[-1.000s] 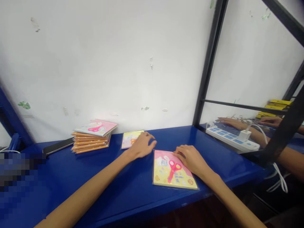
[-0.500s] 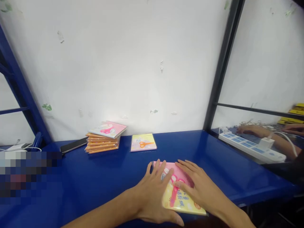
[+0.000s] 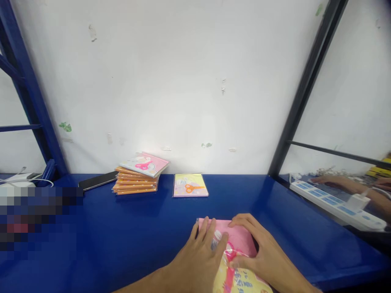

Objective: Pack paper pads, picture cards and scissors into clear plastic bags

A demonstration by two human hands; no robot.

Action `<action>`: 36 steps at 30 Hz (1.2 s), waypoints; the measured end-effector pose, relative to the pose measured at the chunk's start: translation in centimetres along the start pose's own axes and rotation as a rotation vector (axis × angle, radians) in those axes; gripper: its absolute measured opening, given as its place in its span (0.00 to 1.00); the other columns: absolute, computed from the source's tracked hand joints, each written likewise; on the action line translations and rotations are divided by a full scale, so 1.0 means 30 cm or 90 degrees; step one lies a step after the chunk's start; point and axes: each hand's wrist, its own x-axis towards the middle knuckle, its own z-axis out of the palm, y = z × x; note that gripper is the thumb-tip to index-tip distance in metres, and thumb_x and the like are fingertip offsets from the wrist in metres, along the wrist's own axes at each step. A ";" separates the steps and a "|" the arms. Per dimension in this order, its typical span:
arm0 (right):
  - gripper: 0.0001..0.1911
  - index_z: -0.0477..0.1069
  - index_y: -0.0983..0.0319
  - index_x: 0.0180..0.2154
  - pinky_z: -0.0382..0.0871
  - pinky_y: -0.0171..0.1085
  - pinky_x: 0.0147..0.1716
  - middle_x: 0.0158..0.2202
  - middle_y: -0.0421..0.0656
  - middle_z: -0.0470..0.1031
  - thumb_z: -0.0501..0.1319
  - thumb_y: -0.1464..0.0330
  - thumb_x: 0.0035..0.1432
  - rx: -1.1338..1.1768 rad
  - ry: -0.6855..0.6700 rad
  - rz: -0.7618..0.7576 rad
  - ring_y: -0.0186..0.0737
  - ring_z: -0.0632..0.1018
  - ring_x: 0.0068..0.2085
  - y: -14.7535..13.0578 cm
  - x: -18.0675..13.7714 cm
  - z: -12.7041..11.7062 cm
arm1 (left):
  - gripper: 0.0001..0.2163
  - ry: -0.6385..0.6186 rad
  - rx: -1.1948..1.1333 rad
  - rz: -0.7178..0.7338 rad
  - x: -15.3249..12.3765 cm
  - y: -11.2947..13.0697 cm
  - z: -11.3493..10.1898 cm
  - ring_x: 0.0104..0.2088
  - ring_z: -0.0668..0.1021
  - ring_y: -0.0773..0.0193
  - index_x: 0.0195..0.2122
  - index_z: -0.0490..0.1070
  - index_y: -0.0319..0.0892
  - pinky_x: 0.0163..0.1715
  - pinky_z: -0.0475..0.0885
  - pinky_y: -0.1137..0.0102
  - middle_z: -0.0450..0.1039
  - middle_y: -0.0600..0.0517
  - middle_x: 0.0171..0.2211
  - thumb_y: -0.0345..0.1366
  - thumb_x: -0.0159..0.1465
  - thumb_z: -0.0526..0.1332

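Note:
A pink and yellow plastic-wrapped paper-cutting pack (image 3: 242, 236) with a pink scissors picture lies at the front of the blue table, its lower part cut off by the frame. My left hand (image 3: 200, 256) holds its left side, fingers over the edge and index finger across the cover; the thumb is hidden. My right hand (image 3: 259, 248) grips the right side, fingers curled round the edge and thumb pressed on the cover. Farther back, a similar flat pack (image 3: 190, 186) with orange scissors lies alone. Left of it stands a stack of orange-edged packs (image 3: 136, 181), a pink one (image 3: 152, 162) askew on top.
A black phone-like slab (image 3: 97, 181) lies behind the stack's left side. A white power strip (image 3: 336, 207) with a plugged-in charger runs along the right, past the dark post (image 3: 302, 97). A co-worker's arm (image 3: 342, 185) shows there. A white wall (image 3: 183, 81) closes off the back.
The view has shifted, so the pack and both hands sit lower in the picture. My right fingers have curled more round the pack's right edge. The stack and the lone pack stay put.

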 end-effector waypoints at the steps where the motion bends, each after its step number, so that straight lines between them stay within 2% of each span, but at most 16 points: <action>1: 0.27 0.74 0.54 0.48 0.69 0.45 0.56 0.56 0.47 0.70 0.76 0.58 0.47 0.001 0.000 0.002 0.53 0.74 0.55 0.003 0.010 0.007 | 0.44 0.000 -0.003 -0.005 0.003 -0.014 0.005 0.71 0.41 0.26 0.74 0.45 0.37 0.66 0.46 0.32 0.36 0.27 0.73 0.64 0.66 0.50; 3: 0.27 0.75 0.53 0.49 0.69 0.46 0.57 0.57 0.48 0.69 0.76 0.57 0.47 0.000 -0.005 0.004 0.55 0.73 0.57 0.000 0.039 0.014 | 0.43 -0.006 -0.015 -0.020 0.002 -0.030 -0.010 0.71 0.42 0.26 0.75 0.45 0.38 0.67 0.47 0.33 0.37 0.28 0.73 0.63 0.67 0.49; 5: 0.25 0.76 0.53 0.48 0.68 0.47 0.58 0.59 0.48 0.68 0.75 0.57 0.48 -0.001 -0.011 -0.007 0.55 0.73 0.58 -0.019 0.087 0.005 | 0.47 -0.009 -0.034 -0.044 -0.006 -0.030 -0.064 0.71 0.42 0.27 0.75 0.44 0.38 0.67 0.47 0.34 0.38 0.28 0.73 0.66 0.64 0.51; 7: 0.22 0.77 0.53 0.46 0.67 0.47 0.59 0.58 0.47 0.69 0.75 0.59 0.49 0.005 -0.005 -0.043 0.54 0.73 0.58 -0.048 0.158 -0.025 | 0.52 0.004 -0.053 -0.076 -0.010 -0.019 -0.145 0.72 0.42 0.28 0.75 0.42 0.38 0.67 0.47 0.34 0.38 0.30 0.74 0.69 0.60 0.55; 9: 0.19 0.78 0.54 0.44 0.66 0.48 0.59 0.56 0.46 0.71 0.75 0.60 0.49 0.018 0.016 -0.098 0.53 0.74 0.56 -0.075 0.256 -0.069 | 0.51 0.037 -0.049 -0.108 0.003 -0.013 -0.238 0.72 0.41 0.30 0.75 0.41 0.41 0.67 0.48 0.34 0.38 0.34 0.75 0.67 0.60 0.56; 11: 0.17 0.78 0.56 0.41 0.66 0.48 0.58 0.53 0.47 0.74 0.74 0.59 0.50 0.039 0.045 -0.151 0.52 0.75 0.54 -0.085 0.377 -0.113 | 0.50 0.065 -0.028 -0.140 0.040 -0.031 -0.328 0.73 0.41 0.31 0.75 0.42 0.40 0.68 0.48 0.37 0.39 0.35 0.75 0.66 0.61 0.56; 13: 0.15 0.78 0.57 0.41 0.69 0.47 0.55 0.50 0.46 0.77 0.73 0.59 0.52 0.084 0.053 -0.161 0.50 0.77 0.52 -0.071 0.514 -0.137 | 0.50 0.084 -0.002 -0.159 0.098 -0.085 -0.405 0.73 0.45 0.29 0.74 0.45 0.38 0.68 0.50 0.38 0.43 0.33 0.75 0.68 0.61 0.54; 17: 0.16 0.78 0.62 0.40 0.75 0.44 0.43 0.42 0.45 0.80 0.71 0.57 0.56 0.117 0.019 -0.126 0.47 0.80 0.43 0.021 0.773 -0.089 | 0.39 0.092 0.043 -0.121 0.236 -0.270 -0.487 0.65 0.68 0.38 0.70 0.59 0.44 0.62 0.63 0.50 0.68 0.39 0.65 0.63 0.63 0.55; 19: 0.14 0.76 0.64 0.43 0.76 0.44 0.43 0.43 0.45 0.79 0.69 0.60 0.61 0.127 0.024 -0.101 0.44 0.80 0.42 0.079 0.867 -0.026 | 0.37 0.088 0.051 -0.132 0.288 -0.360 -0.483 0.60 0.73 0.39 0.66 0.64 0.40 0.57 0.67 0.52 0.73 0.36 0.59 0.62 0.63 0.56; 21: 0.14 0.74 0.64 0.49 0.77 0.47 0.45 0.48 0.46 0.77 0.64 0.62 0.67 0.133 0.038 -0.075 0.43 0.80 0.45 0.133 0.927 0.047 | 0.36 0.089 0.057 -0.138 0.313 -0.430 -0.452 0.58 0.74 0.42 0.65 0.64 0.39 0.57 0.67 0.54 0.73 0.37 0.59 0.60 0.64 0.56; 24: 0.16 0.72 0.63 0.53 0.77 0.48 0.46 0.52 0.47 0.76 0.63 0.62 0.68 0.137 0.039 -0.048 0.45 0.80 0.47 0.193 0.955 0.144 | 0.34 0.082 0.061 -0.158 0.303 -0.494 -0.385 0.60 0.74 0.43 0.64 0.65 0.39 0.58 0.66 0.55 0.72 0.37 0.61 0.59 0.65 0.56; 26: 0.16 0.72 0.63 0.53 0.77 0.48 0.46 0.52 0.47 0.76 0.64 0.62 0.68 0.140 0.034 -0.042 0.45 0.80 0.47 0.215 0.949 0.184 | 0.35 0.076 0.066 -0.175 0.282 -0.510 -0.342 0.62 0.71 0.40 0.64 0.65 0.36 0.60 0.65 0.54 0.70 0.34 0.62 0.59 0.64 0.56; 29: 0.16 0.73 0.63 0.53 0.77 0.48 0.46 0.52 0.47 0.76 0.64 0.62 0.68 0.150 0.034 -0.048 0.45 0.80 0.47 0.218 0.930 0.205 | 0.40 0.090 0.086 -0.203 0.254 -0.492 -0.291 0.66 0.65 0.33 0.67 0.61 0.31 0.63 0.60 0.46 0.63 0.27 0.66 0.59 0.64 0.56; 32: 0.16 0.73 0.63 0.53 0.77 0.49 0.47 0.51 0.47 0.76 0.63 0.61 0.68 0.169 0.058 -0.052 0.45 0.80 0.47 0.197 0.911 0.194 | 0.39 0.147 0.128 -0.216 0.228 -0.421 -0.264 0.71 0.57 0.33 0.71 0.51 0.31 0.65 0.53 0.42 0.53 0.27 0.71 0.56 0.68 0.52; 34: 0.16 0.73 0.63 0.53 0.76 0.50 0.48 0.52 0.47 0.76 0.63 0.61 0.68 0.179 0.107 -0.042 0.46 0.79 0.49 0.181 0.890 0.169 | 0.33 0.194 0.166 -0.201 0.194 -0.366 -0.269 0.72 0.55 0.39 0.71 0.53 0.36 0.68 0.52 0.46 0.53 0.32 0.72 0.50 0.70 0.50; 36: 0.16 0.73 0.63 0.52 0.75 0.51 0.49 0.52 0.47 0.76 0.63 0.61 0.68 0.181 0.181 -0.013 0.46 0.79 0.50 0.169 0.858 0.136 | 0.27 0.241 0.206 -0.187 0.133 -0.332 -0.298 0.73 0.54 0.44 0.68 0.60 0.40 0.70 0.50 0.50 0.57 0.37 0.71 0.40 0.69 0.52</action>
